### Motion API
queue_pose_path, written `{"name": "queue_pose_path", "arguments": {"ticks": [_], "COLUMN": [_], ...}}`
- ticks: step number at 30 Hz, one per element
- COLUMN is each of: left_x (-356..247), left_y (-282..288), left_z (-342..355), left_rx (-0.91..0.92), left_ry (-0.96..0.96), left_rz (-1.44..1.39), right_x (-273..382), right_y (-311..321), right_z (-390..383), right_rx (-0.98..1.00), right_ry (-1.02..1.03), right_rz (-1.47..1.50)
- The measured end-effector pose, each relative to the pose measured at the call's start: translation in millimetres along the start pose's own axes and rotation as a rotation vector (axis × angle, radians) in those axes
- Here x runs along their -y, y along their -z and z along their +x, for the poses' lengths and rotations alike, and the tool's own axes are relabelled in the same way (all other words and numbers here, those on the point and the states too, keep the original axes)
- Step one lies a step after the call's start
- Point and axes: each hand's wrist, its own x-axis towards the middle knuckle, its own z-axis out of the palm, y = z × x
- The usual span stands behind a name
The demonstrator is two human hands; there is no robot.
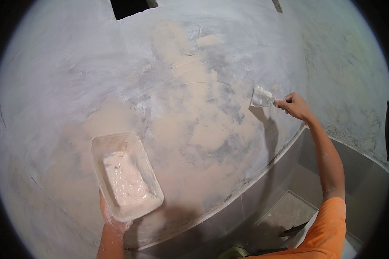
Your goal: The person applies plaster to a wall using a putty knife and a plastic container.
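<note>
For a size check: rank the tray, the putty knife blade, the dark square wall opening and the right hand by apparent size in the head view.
1. Tray, held by the left hand, nearest the camera.
2. Right hand and dark wall opening, too alike to rank; the opening is cut off.
3. Putty knife blade.

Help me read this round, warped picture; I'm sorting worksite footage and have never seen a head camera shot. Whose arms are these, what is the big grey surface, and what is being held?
The picture comes from a wide fisheye camera worn on a person's head, which is why straight edges bend and the corners are black. The two arms coming in from below are that person's own. The big surface is a wall, grey with patchy tan areas where filler has been spread. The left hand supports, from underneath, a shallow rectangular tray holding white paste. The right hand grips a flat putty knife with its blade laid against the wall. An orange sleeve covers the right upper arm. At lower right you see grey tiles below the wall's lower edge.
</note>
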Motion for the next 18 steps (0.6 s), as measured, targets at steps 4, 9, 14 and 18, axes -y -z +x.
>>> {"name": "queue_pose_path", "arguments": {"ticks": [4,9,14,18], "left_x": [8.7,3.8,10.7,11.8], "left_y": [-12.9,-6.9,-76.0,-9.5], "left_z": [11.7,13.4,15.0,6.7], "left_rx": [0.08,0.216,-0.433,-0.012], "left_ry": [-0.11,-0.084,0.078,-0.105], "left_rz": [0.213,0.207,0.053,0.263], "right_x": [96.2,186.9,126.7,21.0], "right_y": [-19.2,-70.5,-79.7,-73.2], "right_z": [-25.9,-36.8,-13.8,-12.2], "right_rx": [0.046,0.232,0.162,0.068], "right_ry": [0.174,0.274,0.193,0.07], "right_rz": [0.068,0.085,-0.006,0.053]}}
